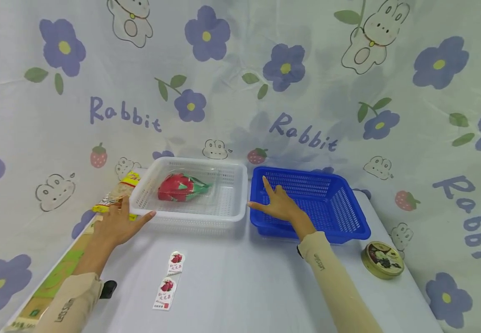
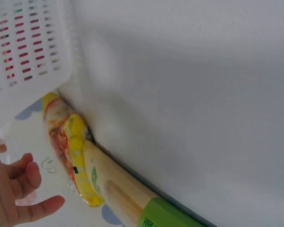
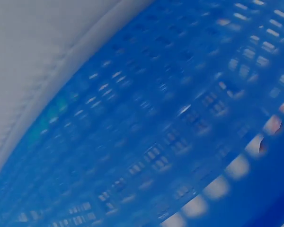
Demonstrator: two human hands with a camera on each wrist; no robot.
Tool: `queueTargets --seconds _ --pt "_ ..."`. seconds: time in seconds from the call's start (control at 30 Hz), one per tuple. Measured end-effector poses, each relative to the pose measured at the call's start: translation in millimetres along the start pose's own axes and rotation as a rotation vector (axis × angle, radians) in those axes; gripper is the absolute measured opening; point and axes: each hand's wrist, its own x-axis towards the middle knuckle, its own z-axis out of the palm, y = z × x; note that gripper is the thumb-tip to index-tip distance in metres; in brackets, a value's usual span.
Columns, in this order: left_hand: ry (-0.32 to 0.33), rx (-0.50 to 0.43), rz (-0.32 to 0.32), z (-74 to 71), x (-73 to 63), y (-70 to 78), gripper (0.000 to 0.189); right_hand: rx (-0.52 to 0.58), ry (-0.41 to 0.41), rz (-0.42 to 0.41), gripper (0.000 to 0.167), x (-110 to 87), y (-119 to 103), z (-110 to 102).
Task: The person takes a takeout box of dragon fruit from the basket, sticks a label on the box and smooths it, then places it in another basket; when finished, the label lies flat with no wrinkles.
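Observation:
My left hand (image 1: 117,225) is spread at the near left corner of a white plastic basket (image 1: 198,214), its thumb stretched along the front rim. Inside that basket, a clear plastic box (image 1: 211,178) holds a red and green dragon fruit (image 1: 179,187). In the left wrist view, the left hand (image 2: 14,189) has loosely bent fingers with nothing between them. Beside it lies a yellow-ended food bag (image 1: 117,194). Over the left side of a blue plastic basket (image 1: 348,210), my right hand (image 1: 282,204) has its index finger and thumb extended. Blurred blue slotted wall fills most of the right wrist view.
A long pack with a green label (image 1: 63,273) runs along the table's left edge. Two fruit-printed tags (image 1: 165,291) lie on the white table (image 1: 232,277). A round gold tin (image 1: 383,260) sits near the right edge. A patterned curtain (image 1: 232,92) hangs behind the baskets.

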Motion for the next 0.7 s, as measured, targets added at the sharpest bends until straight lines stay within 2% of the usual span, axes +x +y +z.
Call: queueTargets --seconds 0.13,0.4,0.7 --pt "-0.028 0.006 -0.010 -1.5 -0.6 0.0 0.118 -0.010 0.005 -0.039 0.112 7.2 -15 3" --pt "-0.042 0.007 -0.015 -1.5 -0.2 -0.1 0.119 -0.054 0.032 -0.114 0.110 18.1 -37 11" --pt "-0.082 0.017 -0.026 -6.4 -1.3 1.1 0.119 -0.123 0.026 -0.138 0.110 28.1 -54 20"
